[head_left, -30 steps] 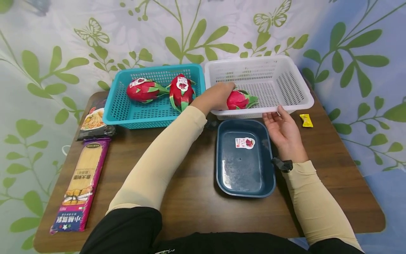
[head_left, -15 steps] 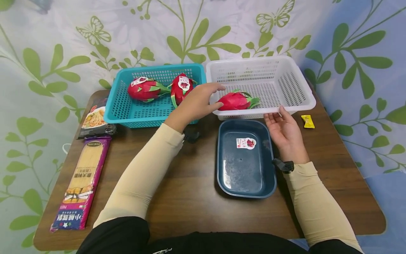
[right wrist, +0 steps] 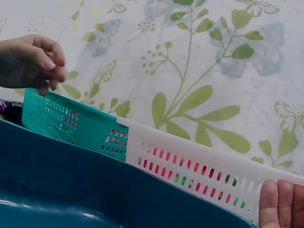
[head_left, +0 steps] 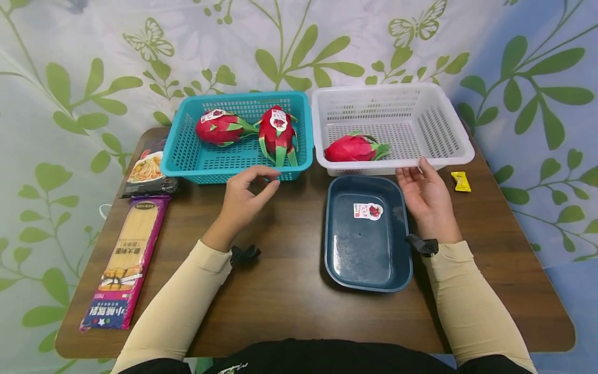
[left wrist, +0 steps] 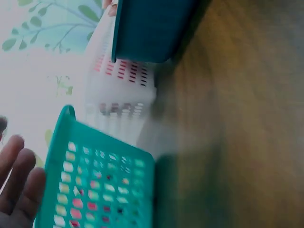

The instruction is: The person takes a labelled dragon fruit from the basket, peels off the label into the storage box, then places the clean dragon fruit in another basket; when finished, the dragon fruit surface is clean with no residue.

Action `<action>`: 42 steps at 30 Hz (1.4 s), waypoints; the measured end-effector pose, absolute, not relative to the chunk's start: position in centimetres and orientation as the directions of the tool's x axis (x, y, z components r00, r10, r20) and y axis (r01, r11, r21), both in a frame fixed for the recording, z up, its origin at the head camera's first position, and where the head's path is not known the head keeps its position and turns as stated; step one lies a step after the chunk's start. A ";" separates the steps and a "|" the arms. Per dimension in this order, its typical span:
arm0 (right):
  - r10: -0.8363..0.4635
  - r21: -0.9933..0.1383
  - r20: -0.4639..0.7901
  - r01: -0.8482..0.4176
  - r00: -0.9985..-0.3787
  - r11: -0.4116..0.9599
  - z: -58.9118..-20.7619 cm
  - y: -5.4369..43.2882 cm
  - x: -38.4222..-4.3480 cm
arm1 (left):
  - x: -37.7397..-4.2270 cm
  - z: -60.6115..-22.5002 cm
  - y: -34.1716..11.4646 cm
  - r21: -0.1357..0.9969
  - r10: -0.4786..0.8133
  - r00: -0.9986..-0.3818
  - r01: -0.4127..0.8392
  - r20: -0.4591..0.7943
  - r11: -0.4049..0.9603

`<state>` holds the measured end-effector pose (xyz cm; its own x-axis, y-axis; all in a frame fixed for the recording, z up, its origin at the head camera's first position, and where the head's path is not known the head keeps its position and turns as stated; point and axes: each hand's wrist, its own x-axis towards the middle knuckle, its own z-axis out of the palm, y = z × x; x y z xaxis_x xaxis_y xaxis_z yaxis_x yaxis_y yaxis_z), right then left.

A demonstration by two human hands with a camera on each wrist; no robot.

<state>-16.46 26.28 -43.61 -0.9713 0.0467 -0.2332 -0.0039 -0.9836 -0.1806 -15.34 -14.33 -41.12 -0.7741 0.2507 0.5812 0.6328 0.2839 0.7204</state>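
My left hand hovers over the table in front of the teal basket, fingers loosely bent and holding nothing. Two dragon fruits lie in that basket: one on its side, the other pointing toward me. Beside it, a white basket contains a single dragon fruit near its front left corner. My right hand, palm up, touches the white basket's front rim with its fingers. In the right wrist view, fingertips rest against the basket's outer wall.
A dark blue tray with a dragon fruit sticker inside stands before the white basket. A yellow wrapped candy lies to the right. On the left are a purple noodle pack and a black noodle packet.
My left hand has let go of the dragon fruit in the white basket and moved left and toward me, in front of the teal basket. The right hand stays at the white rim.
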 end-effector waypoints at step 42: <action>0.166 -0.592 -0.150 -0.046 -0.975 -0.804 -44.1 27.5 -15.8 | -16.6 -44.3 -19.1 0.397 -0.404 -0.871 0.278 -0.279 -0.875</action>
